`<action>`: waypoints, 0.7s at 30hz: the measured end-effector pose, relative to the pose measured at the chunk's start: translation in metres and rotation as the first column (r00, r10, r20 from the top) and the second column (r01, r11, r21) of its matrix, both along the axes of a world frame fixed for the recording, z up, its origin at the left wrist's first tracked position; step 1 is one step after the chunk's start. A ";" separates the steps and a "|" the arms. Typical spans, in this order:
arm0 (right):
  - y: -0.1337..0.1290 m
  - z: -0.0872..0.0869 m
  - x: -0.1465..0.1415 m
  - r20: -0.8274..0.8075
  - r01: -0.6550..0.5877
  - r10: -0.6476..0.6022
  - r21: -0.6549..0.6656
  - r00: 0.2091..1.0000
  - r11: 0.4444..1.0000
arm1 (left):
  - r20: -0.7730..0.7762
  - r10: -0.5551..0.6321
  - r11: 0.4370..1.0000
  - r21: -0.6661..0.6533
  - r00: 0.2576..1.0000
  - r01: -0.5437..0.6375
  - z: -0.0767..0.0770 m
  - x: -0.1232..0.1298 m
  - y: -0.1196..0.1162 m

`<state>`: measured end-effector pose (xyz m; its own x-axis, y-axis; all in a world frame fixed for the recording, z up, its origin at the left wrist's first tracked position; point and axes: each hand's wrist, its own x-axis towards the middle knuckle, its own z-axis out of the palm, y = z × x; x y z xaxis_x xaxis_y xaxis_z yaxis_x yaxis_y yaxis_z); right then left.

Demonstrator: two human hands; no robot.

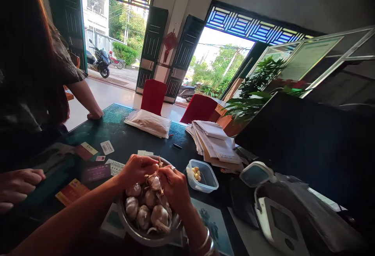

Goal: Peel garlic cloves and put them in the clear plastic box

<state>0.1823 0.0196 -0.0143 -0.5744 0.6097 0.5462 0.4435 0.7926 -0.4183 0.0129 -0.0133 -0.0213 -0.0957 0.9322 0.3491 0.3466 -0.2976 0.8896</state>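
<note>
Above a metal bowl (124,224) of whole garlic bulbs (143,217), my two hands meet fingertip to fingertip. My left hand (139,170) is closed in a pinch on a small garlic clove (157,167). From the other side, my right hand (175,185), with a ring and bracelets, pinches at the same clove; its fingers partly hide it. Loose papery skin hangs just under the fingers. To the right of the bowl stands a clear plastic container (209,179) with several peeled cloves (195,173) at its left end.
A stack of papers (215,142) and a wrapped packet (149,123) lie farther back. Cards (96,172) lie left. A white device with a screen (279,224) and a dark monitor (301,142) stand right. Another person's hand (20,187) rests at the left edge.
</note>
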 end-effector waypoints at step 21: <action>-0.002 0.005 -0.002 -0.114 0.039 -0.043 -0.038 0.993 0.999 | 0.003 -0.041 0.999 -0.020 0.999 0.042 -0.001 -0.002 0.003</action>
